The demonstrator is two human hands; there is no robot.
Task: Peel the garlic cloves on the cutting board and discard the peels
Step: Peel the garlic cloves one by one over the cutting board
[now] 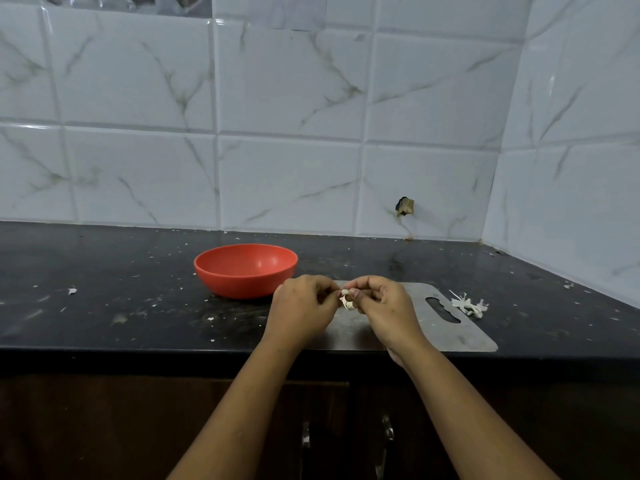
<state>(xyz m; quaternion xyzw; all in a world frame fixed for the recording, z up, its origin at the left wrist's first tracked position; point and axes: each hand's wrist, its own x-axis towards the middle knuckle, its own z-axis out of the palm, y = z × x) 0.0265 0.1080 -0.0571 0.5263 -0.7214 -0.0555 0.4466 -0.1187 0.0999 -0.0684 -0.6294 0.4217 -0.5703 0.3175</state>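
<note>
Garlic clove [346, 300] pinched between left hand [302, 308] and right hand [382, 308] over the steel cutting board [446, 329], peels [469, 304] just off its right edge.

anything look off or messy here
Yes. A broken hole gapes in the wall tile above the countertop, with a stain trailing below it. Garlic peels lie on the countertop just right of the cutting board, not in the red bowl, and pale flecks are scattered over the dark surface.
</note>
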